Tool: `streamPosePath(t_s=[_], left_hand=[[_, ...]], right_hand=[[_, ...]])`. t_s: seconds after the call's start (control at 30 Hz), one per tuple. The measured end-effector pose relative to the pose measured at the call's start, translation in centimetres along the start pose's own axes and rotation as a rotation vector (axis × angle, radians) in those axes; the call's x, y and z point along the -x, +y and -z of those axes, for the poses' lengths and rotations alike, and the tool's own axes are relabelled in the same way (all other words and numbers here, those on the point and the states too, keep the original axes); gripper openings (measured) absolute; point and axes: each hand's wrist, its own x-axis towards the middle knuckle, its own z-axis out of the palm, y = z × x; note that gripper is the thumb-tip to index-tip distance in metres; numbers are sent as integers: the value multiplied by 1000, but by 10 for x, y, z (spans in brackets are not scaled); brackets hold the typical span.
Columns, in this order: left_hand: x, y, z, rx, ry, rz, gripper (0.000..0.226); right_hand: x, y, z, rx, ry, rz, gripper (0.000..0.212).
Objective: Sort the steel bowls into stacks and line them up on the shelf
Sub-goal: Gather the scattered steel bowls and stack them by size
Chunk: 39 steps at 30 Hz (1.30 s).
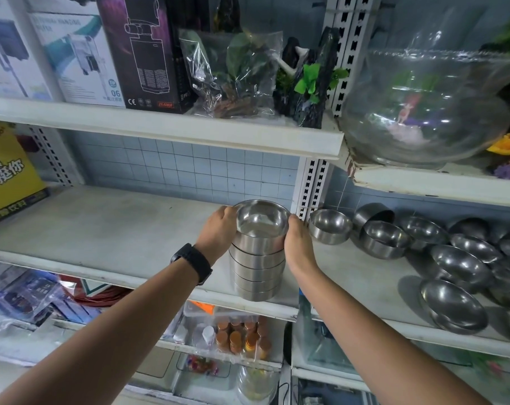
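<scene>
Bowl stack (258,258) on the shelf (102,229) (front edge); loose bowls (452,258) to its right.

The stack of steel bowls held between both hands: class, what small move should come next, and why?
Probably release the stack of steel bowls and reach with the right hand for the single bowl just beside it. The stack looks settled on the shelf, left hand steadying, while loose bowls lie unsorted to the right.

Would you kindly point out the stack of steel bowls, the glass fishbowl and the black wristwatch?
stack of steel bowls (258,266): head view, on the side wall of a middle bowl.
glass fishbowl (429,112): head view, on its front belly.
black wristwatch (193,262): head view, on the strap.
</scene>
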Motion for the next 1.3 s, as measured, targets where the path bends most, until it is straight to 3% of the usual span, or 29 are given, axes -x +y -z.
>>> streamPosePath(t_s=[0.37,0.57,0.7,0.87,1.3], left_hand=[[-9,-6,-2,-35,-35,2,32],[-4,-9,-2,-32,-47,18,55],[-5,-12,-2,-48,-37,17,38],[-8,-14,-2,-52,-23,19,33],[-6,-14,1,-36,-65,49,41]], right_hand=[[-3,11,4,-66,-40,-44,48],[-5,8,4,-70,-48,-69,48],[-6,10,5,-78,-49,-94,48],[-5,9,5,-72,-55,-84,47],[-6,8,9,1,-73,-20,44]])
